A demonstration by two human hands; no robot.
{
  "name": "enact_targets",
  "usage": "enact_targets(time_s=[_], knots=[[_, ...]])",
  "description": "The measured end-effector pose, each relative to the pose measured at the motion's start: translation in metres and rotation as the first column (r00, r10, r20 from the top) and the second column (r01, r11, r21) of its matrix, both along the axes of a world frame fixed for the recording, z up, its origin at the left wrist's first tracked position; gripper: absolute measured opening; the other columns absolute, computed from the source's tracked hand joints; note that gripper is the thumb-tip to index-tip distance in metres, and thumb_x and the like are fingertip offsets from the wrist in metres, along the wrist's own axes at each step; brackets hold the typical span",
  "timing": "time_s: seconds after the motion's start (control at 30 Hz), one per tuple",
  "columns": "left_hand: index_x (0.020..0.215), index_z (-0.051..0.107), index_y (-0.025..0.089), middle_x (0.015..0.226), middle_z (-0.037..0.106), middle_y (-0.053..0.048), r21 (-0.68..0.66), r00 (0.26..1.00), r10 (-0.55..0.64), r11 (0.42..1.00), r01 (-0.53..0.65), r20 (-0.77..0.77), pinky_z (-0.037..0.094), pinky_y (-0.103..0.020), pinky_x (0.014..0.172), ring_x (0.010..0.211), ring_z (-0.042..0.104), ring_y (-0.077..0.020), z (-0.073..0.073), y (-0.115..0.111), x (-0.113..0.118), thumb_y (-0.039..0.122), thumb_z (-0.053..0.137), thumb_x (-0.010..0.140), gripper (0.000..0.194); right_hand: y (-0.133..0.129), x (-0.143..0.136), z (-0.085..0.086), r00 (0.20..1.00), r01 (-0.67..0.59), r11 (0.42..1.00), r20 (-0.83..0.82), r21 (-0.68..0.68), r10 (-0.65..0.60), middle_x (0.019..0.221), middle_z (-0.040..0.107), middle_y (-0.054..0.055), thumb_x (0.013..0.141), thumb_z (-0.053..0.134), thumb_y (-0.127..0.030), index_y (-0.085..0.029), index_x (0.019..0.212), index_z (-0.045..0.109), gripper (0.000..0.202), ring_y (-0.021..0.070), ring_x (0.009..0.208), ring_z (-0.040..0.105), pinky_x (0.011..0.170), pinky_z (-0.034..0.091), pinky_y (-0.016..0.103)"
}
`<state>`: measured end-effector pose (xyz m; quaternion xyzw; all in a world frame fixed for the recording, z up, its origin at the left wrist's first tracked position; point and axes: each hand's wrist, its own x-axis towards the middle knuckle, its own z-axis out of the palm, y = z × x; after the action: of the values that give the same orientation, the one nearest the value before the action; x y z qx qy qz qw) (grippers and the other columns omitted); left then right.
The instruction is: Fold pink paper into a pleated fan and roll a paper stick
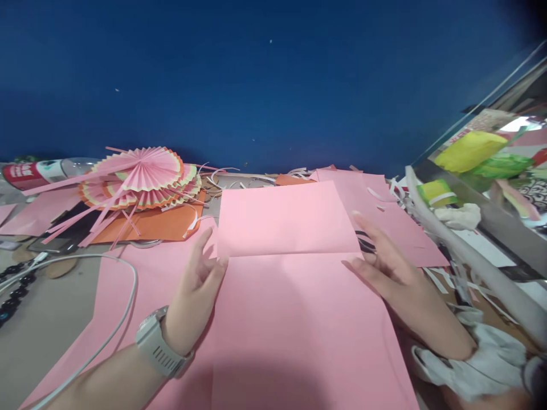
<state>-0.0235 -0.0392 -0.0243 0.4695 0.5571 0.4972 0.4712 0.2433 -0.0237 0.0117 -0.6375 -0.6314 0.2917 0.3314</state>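
A large pink sheet of paper (294, 319) lies in front of me, with a crease running across its upper part. My left hand (199, 290) grips its left edge, the thumb close to the crease and the index finger pointing up. On the opposite edge, my right hand (393, 273) has its thumb on the paper near the crease; its index finger extends past the side, and the other fingers are partly hidden. More pink paper (158, 285) is under and left of the sheet.
Pleated paper rosettes (145, 176) rest on orange paper (149, 225) at back left, beside a bottle (47, 171). A white cable (133, 285) loops by my left arm. Pink sheets (397, 228) and paper strips lie right. A blue partition (273, 85) rises behind.
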Motion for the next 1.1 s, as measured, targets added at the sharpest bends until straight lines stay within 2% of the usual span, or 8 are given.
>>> enact_targets(time_s=[0.17,0.27,0.33,0.47,0.57,0.63,0.8,1.1], knots=[[0.134,0.03,0.03,0.133,0.045,-0.001,0.176,0.96,0.022,0.984,0.029,-0.278,0.033,-0.033,0.103,0.124,0.039,-0.0194,-0.003,-0.004,-0.001,0.031,0.061,0.077,0.065,-0.004,0.004,0.003,0.982,-0.187,0.977,-0.021,-0.104,0.186,0.099,0.063,0.001,0.078,0.055,-0.042,-0.035,0.126,0.041,0.05,0.0087,0.049,0.048,0.049,0.047,0.024],[0.131,0.038,0.026,0.139,0.038,-0.001,0.141,0.924,-0.022,0.987,0.081,-0.382,0.029,-0.032,0.106,0.129,0.031,-0.021,-0.004,-0.005,-0.002,0.033,0.065,0.074,0.063,-0.005,0.004,0.002,0.977,-0.194,0.98,0.075,-0.053,0.198,0.127,0.052,-0.001,0.079,0.055,-0.041,-0.037,0.12,0.049,0.042,0.0168,0.09,0.06,0.073,0.051,0.026],[0.13,0.039,0.025,0.137,0.041,-0.002,0.106,0.93,-0.056,0.989,0.101,-0.362,0.03,-0.032,0.105,0.127,0.034,-0.0205,-0.005,-0.004,-0.003,0.034,0.064,0.074,0.063,-0.004,0.005,0.003,0.974,-0.187,0.981,0.122,-0.052,0.192,0.127,0.052,-0.002,0.079,0.055,-0.042,-0.037,0.121,0.049,0.043,0.0193,0.107,0.054,0.083,0.049,0.027],[0.125,0.046,0.025,0.13,0.05,-0.001,0.115,0.942,-0.07,0.987,0.113,-0.327,0.034,-0.029,0.101,0.121,0.043,-0.0195,-0.002,-0.003,-0.003,0.033,0.064,0.075,0.053,-0.004,0.007,0.009,0.966,-0.127,0.988,0.215,-0.089,0.143,0.123,0.055,-0.002,0.077,0.056,-0.045,-0.037,0.121,0.048,0.046,0.02,0.097,0.06,0.082,0.05,0.03],[0.119,0.052,0.023,0.095,0.068,-0.002,0.025,0.95,-0.11,0.992,0.122,-0.292,0.05,-0.024,0.07,0.081,0.062,-0.0165,0.003,-0.002,-0.002,0.035,0.063,0.075,0.047,-0.004,0.01,0.01,0.969,-0.112,0.992,0.214,-0.062,0.123,0.12,0.058,-0.002,0.077,0.055,-0.045,-0.036,0.119,0.051,0.044,0.021,0.099,0.06,0.081,0.051,0.03],[0.118,0.053,0.021,0.065,0.066,0.002,-0.063,0.973,-0.144,0.989,0.135,-0.178,0.045,-0.019,0.048,0.051,0.056,-0.0105,0.004,-0.001,-0.002,0.036,0.061,0.077,0.045,-0.004,0.011,0.011,0.979,-0.132,0.991,0.155,-0.03,0.135,0.121,0.058,-0.001,0.077,0.055,-0.044,-0.034,0.118,0.054,0.042,0.0222,0.105,0.057,0.082,0.05,0.031],[0.102,0.061,0.017,0.079,0.069,-0.002,-0.094,0.989,-0.116,0.988,0.124,0.092,0.047,-0.02,0.061,0.066,0.059,-0.0108,0.003,-0.002,-0.001,0.034,0.063,0.077,0.03,-0.005,0.012,0.017,0.993,-0.114,0.992,0.01,-0.052,0.115,0.119,0.059,0.004,0.077,0.055,-0.042,-0.027,0.114,0.057,0.04,0.0236,0.096,0.06,0.081,0.05,0.035],[0.105,0.061,0.019,0.085,0.068,-0.004,0.011,0.944,-0.097,0.994,0.106,-0.316,0.047,-0.022,0.055,0.064,0.061,-0.0146,0.007,-0.003,-0.004,0.034,0.067,0.071,0.038,-0.005,0.014,0.016,0.94,-0.127,0.992,0.322,0.018,0.115,0.118,0.058,-0.001,0.077,0.054,-0.048,-0.034,0.115,0.053,0.041,0.0182,0.083,0.059,0.072,0.046,0.03]])
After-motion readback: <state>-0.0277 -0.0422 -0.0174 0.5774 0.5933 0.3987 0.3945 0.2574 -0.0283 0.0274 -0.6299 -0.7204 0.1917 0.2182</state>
